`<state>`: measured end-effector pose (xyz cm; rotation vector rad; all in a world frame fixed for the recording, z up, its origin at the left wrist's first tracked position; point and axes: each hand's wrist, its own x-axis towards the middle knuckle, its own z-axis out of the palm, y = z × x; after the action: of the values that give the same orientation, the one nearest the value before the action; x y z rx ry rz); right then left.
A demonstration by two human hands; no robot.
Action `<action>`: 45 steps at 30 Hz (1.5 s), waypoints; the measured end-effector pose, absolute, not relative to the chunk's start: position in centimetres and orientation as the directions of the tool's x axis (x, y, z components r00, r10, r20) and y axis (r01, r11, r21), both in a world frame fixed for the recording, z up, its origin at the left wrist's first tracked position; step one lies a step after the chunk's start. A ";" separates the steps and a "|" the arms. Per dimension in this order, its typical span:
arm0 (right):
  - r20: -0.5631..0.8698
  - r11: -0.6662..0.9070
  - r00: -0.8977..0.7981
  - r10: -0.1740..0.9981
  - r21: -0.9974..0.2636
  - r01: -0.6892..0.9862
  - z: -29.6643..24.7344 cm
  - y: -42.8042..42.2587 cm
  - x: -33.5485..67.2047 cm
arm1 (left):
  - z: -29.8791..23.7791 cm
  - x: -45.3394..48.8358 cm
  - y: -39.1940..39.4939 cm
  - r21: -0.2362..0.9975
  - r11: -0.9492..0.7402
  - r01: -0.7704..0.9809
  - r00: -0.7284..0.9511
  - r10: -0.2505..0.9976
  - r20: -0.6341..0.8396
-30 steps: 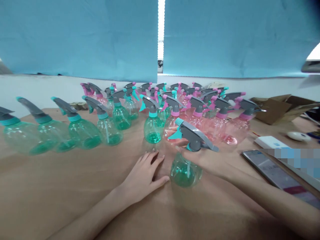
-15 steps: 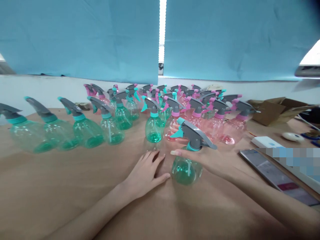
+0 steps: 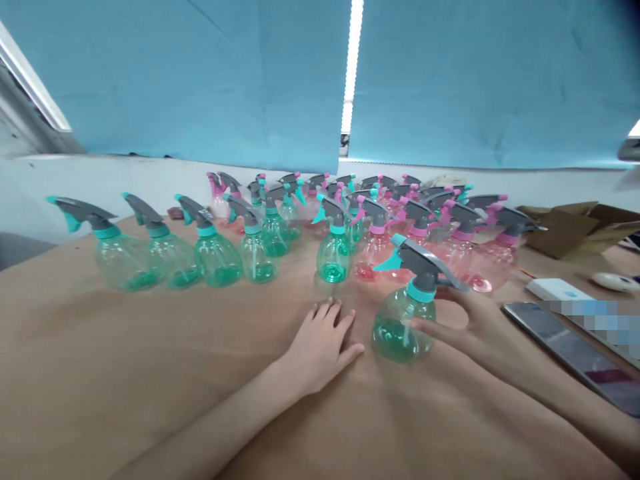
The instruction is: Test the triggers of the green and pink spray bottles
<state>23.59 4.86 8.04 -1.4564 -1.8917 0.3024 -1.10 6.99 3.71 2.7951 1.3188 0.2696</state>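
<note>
A clear green spray bottle (image 3: 393, 340) with a grey and turquoise trigger head stands in front of me, part-filled with green liquid. My right hand (image 3: 475, 327) is at its right side, the thumb across the bottle's body and the other fingers hidden behind it. My left hand (image 3: 320, 347) rests palm down on the table, fingers slightly spread, a little left of that bottle and not touching it. Just beyond stands another green spray bottle (image 3: 334, 257). Behind and to the right are several pink spray bottles (image 3: 373, 253).
Several green spray bottles (image 3: 217, 260) form a row on the left. More pink and green ones crowd the back. On the right lie a phone (image 3: 565, 353), a white box (image 3: 555, 289), a white mouse (image 3: 615, 282) and an open cardboard box (image 3: 570, 230). Blue curtains (image 3: 200, 80) hang behind.
The view has swung left, so everything sits further right. My right thumb has slid from the bottle's neck down to its body. The bottle and my left hand have hardly moved on the table.
</note>
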 end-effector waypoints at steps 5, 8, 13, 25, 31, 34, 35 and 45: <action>0.430 0.456 -0.226 0.874 -0.567 0.686 9.1 6.0 20.1 | 3.7 -2.9 2.7 0.070 -0.512 0.856 0.509 0.859 0.059; 0.469 0.543 -0.292 0.834 -0.599 0.588 9.1 7.7 17.2 | 2.7 -4.1 0.7 0.130 -0.462 0.877 0.448 0.886 0.121; 0.443 0.530 -0.304 0.843 -0.589 0.611 8.7 11.2 12.5 | 0.3 -4.8 -1.1 0.193 -0.390 0.900 0.330 0.901 0.282; 0.523 0.550 -0.270 0.808 -0.507 0.664 8.2 16.5 7.2 | -0.5 -4.4 -1.9 0.112 -0.410 0.905 0.337 0.853 0.398; 0.528 0.549 -0.265 0.806 -0.504 0.667 8.1 18.2 6.2 | -1.1 -4.7 -1.8 0.102 -0.428 0.898 0.351 0.837 0.420; 0.529 0.547 -0.261 0.807 -0.506 0.667 8.1 18.8 5.9 | -1.1 -4.8 -1.6 0.121 -0.431 0.894 0.348 0.841 0.415; 0.530 0.546 -0.258 0.808 -0.509 0.666 8.1 18.9 5.8 | -1.0 -4.9 -1.5 0.131 -0.433 0.892 0.350 0.843 0.408; 0.507 0.507 -0.224 0.833 -0.534 0.676 8.3 19.2 5.4 | -0.2 -5.1 -0.3 0.210 -0.415 0.885 0.340 0.885 0.317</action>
<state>5.40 19.22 8.27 -1.2361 -1.9724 0.2553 -5.09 -0.25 -0.22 2.5710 1.6990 0.6085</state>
